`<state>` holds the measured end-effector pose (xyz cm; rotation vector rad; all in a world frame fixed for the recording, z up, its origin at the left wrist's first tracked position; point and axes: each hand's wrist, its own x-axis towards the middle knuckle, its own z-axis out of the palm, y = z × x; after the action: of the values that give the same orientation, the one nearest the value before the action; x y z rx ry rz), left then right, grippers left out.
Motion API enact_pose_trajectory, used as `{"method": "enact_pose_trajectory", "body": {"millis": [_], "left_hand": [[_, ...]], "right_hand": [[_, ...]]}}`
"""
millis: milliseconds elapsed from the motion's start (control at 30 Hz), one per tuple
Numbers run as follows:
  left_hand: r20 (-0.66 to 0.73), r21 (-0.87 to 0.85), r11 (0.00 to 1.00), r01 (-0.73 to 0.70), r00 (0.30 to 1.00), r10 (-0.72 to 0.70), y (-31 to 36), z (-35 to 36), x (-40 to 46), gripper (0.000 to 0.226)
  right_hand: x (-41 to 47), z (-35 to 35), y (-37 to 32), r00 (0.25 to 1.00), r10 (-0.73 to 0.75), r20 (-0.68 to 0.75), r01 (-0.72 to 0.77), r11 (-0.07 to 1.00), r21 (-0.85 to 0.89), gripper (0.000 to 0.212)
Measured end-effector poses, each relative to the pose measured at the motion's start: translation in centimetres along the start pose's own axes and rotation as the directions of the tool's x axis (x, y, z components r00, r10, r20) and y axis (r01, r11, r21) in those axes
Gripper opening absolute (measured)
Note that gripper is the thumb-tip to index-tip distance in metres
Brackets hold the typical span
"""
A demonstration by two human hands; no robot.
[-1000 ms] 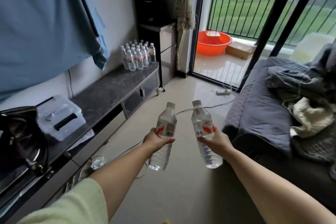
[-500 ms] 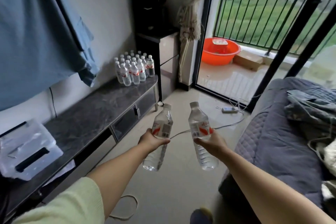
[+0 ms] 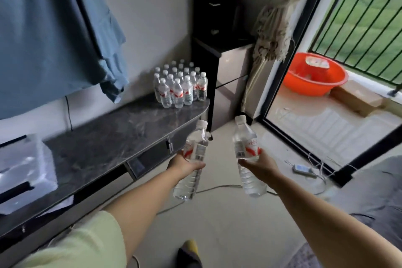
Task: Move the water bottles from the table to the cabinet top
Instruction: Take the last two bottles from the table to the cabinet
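Bottles of water fill both hands of the person. The left-hand bottle [image 3: 192, 159] is clear with a white cap and a red-and-white label, tilted so its cap leans right, and the left hand [image 3: 185, 164] wraps its fingers round the middle, just below the label. The right-hand bottle [image 3: 248, 155] is of the same kind, leaning slightly the other way, and the right hand [image 3: 260, 164] grips it round the waist with the thumb across the front. Both bottles hang in the air over the pale floor [image 3: 217, 224], near each other but apart, just off the rounded end of the cabinet top [image 3: 104, 146].

That dark marbled surface runs along the wall on the left. At its far end stands a tight cluster of bottles [image 3: 180, 85], upright, touching one another, close to the wall. Nearer the camera on the same surface sits a clear plastic box [image 3: 24, 172].

Above the cabinet hangs a blue cloth [image 3: 47, 28]. Past the cluster stands a small grey fridge [image 3: 232, 85] with a black drawer unit [image 3: 215, 8] on it, and a tied curtain [image 3: 274, 32] beside that. Out on the balcony lie an orange basin [image 3: 313, 78] and a cardboard box [image 3: 356, 98] by the black railing [image 3: 359, 17]. A white power strip [image 3: 303, 168] with cords lies on the floor by the door track, next to a grey quilted cover [image 3: 374, 198].
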<state>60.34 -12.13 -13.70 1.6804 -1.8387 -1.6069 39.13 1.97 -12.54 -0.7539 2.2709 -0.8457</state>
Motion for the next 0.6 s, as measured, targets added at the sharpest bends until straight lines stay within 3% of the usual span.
{"method": "enact_pose_trajectory", "body": {"millis": [100,367,600], "left_hand": [[-0.023,-0.027,0.999,0.031,0.999,-0.032,2.1,-0.2,5.6,0.051],[-0.051,-0.02,0.999,0.041,0.998,-0.042,11.5,-4.1,20.3,0.062],[-0.071,-0.077,0.991,0.114,0.99,-0.119,15.8,-6.2,30.2,0.072]], "right_hand": [[6.2,0.6,-2.5,0.999,-0.032,0.037,0.032,0.999,-0.002,0.053],[21.6,1.0,-10.6,0.998,-0.046,0.045,0.043,0.998,0.046,0.052],[33.1,2.0,-15.7,0.994,-0.039,0.104,0.032,0.997,0.064,0.048]]}}
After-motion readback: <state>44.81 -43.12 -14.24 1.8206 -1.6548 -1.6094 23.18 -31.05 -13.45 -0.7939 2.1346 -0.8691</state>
